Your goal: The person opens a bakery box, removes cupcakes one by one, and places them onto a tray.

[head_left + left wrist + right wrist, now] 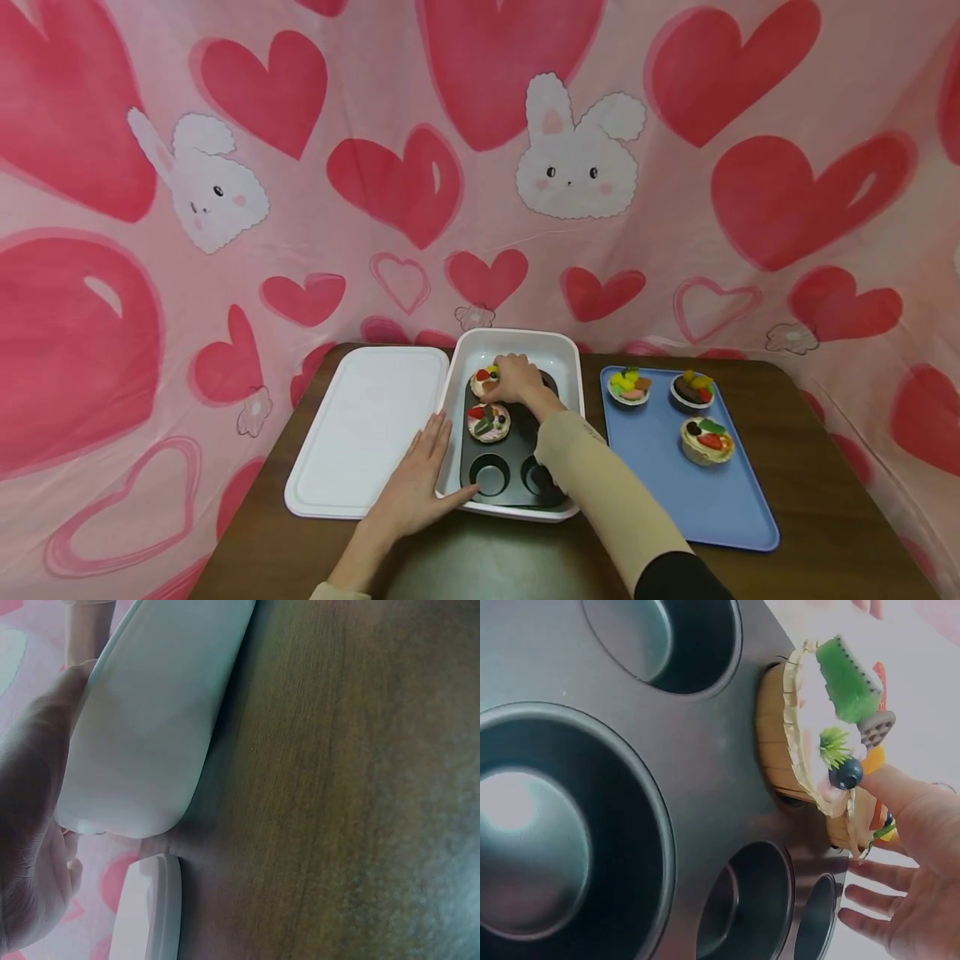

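A dark muffin pan (pixel 517 493) lies inside a white plastic bin (pixel 562 354). In its far left cup sits a fruit tart (pixel 480 382), which my right hand (pixel 520 382) holds with thumb and fingers; the right wrist view shows the same tart (pixel 843 831) beside my right hand (pixel 930 847). A second fruit tart (pixel 489 423), topped with berries and a green slice, occupies the cup nearer to me and also shows in the right wrist view. My left hand (pixel 412 479) rests on the bin's near left rim, fingers straight.
On the right, a blue tray (pixel 652 492) carries a yellow-topped tart (pixel 628 387), a dark-filled tart (pixel 692 390) and a strawberry tart (pixel 707 442). A white lid (pixel 371 433) lies left of the bin on the brown wooden table (pixel 817 500). Behind hangs a pink heart-patterned cloth (pixel 480 225).
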Available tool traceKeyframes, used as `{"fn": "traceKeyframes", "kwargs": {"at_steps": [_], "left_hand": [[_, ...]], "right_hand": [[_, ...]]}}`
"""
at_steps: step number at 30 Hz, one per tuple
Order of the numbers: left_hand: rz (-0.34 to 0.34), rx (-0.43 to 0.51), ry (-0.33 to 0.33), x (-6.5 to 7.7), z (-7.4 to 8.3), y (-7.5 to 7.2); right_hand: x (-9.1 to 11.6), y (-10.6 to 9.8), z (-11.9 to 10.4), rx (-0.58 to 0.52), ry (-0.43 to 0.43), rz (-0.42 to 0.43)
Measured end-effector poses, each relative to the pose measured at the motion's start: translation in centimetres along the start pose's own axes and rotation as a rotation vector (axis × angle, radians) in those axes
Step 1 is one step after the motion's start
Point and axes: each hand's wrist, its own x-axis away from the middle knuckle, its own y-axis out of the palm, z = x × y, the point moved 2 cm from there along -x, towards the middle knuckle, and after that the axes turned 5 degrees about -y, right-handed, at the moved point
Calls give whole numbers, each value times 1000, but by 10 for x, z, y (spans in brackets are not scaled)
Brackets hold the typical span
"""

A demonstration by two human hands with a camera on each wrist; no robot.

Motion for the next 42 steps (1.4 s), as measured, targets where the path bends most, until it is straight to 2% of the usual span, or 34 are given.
{"fn": "traceKeyframes", "kwargs": {"at_steps": [2, 5, 9, 14, 19, 26, 30, 35, 38, 42], "left_hand": [[4, 0, 6, 0, 0, -1], [0, -4, 7, 0, 1, -1], [-4, -4, -1, 0, 1, -1], [-2, 3, -4, 0, 1, -1], [6, -10, 5, -1, 1, -1], [-3, -5, -4, 0, 0, 1], [-9, -3, -15, -1, 0, 1], [-15, -3, -27, -1, 0, 0], [-25, 7, -26, -1, 0, -1], [-25, 14, -26, -1, 1, 0]], "right_hand": [[-2, 4, 2, -38, 13, 15], [-18, 24, 17, -65, 3, 71], [-29, 38, 25, 24, -43, 118], [-33, 42, 24, 100, -82, 162], [-32, 41, 21, 78, -124, 187], [-34, 31, 23, -74, -115, 251], [-28, 16, 22, -162, -136, 276], [-3, -16, 5, -324, -172, 316], [14, -33, -6, -453, -141, 305], [20, -36, -7, -567, -83, 311]]}}
